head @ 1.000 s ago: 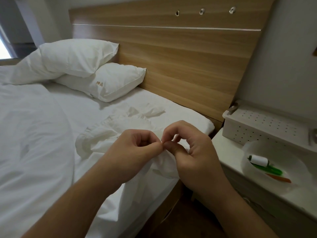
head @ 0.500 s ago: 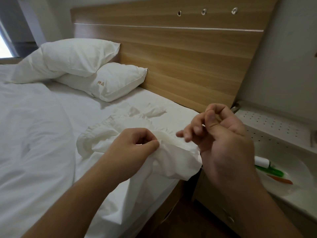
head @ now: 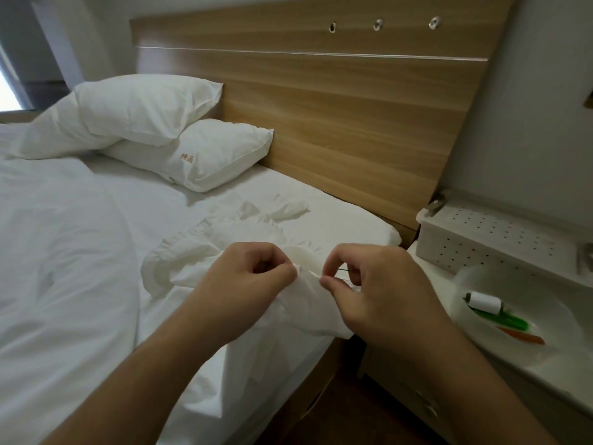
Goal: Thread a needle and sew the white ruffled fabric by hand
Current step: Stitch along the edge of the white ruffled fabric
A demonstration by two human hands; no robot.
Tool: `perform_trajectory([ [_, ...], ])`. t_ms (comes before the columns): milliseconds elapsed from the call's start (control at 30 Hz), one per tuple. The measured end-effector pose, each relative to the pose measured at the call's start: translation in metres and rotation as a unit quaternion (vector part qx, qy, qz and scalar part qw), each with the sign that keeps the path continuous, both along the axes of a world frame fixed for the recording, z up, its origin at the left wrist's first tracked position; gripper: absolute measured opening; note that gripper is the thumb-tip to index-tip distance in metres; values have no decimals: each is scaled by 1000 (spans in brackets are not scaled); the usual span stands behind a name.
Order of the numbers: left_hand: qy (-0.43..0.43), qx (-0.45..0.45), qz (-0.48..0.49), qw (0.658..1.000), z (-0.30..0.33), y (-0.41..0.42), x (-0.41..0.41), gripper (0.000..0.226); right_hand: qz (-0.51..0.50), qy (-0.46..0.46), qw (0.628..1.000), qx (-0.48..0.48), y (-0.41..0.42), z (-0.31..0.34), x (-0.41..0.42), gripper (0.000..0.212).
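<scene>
White ruffled fabric [head: 298, 303] held over bed [head: 80, 252] edge.
Left hand [head: 253, 284] pinches fabric; right hand [head: 369, 290] pinches dark thread [head: 342, 270] beside it.

Brightness: rather dim, soft and even indoor light.
Source: daylight from the bright overexposed window [head: 8, 94], far up-left of the left hand [head: 256, 284].
Shadows: soft, under both hands and below the white ruffled fabric [head: 205, 261].
Glare: weak sheen on the light wooden headboard [head: 353, 101].
Distortion: wide-angle bending at the edges.
Sharpness: slightly soft, thin dark thread near the right hand [head: 378, 290] hard to see.
</scene>
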State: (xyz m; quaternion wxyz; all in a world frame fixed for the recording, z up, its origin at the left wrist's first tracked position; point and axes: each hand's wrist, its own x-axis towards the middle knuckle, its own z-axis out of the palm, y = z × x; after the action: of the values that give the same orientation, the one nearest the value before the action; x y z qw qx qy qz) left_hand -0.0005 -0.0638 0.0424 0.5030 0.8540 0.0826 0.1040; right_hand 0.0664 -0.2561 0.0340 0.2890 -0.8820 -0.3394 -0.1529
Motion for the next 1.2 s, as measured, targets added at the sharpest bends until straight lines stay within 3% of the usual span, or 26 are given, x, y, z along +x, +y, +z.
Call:
perform_trajectory([
  [233, -43, -18, -63, 997, 1, 2, -2, 9, -18, 86, 985, 149, 1, 5, 1, 11],
  [533, -43, 2, -102, 994, 1, 1, -4, 13, -127, 180, 916, 336, -4, 5, 10, 9],
  [633, -44, 11, -92, 995, -1, 3, -3, 14, -122, 211, 906, 347, -9, 6, 14, 18],
  [767, -50, 22, -89, 995, -3, 5, -1, 12, -2, 217, 925, 313, -12, 13, 7, 35],
  [900, -60, 28, -98, 993, -3, 4, -1, 11, 93, 206, 958, 175, 0, 10, 0, 12],
  [967, -63, 29, -101, 992, -3, 5, -2, 11, 82, 177, 971, 138, 5, 5, -1, 2],
  [1033, -63, 36, -94, 993, -3, 5, -1, 12, 61, 160, 976, 134, 6, 1, 1, 9],
  [1200, -59, 39, -79, 994, -3, 4, 0, 13, -24, 159, 960, 230, 3, 4, 6, 14],
])
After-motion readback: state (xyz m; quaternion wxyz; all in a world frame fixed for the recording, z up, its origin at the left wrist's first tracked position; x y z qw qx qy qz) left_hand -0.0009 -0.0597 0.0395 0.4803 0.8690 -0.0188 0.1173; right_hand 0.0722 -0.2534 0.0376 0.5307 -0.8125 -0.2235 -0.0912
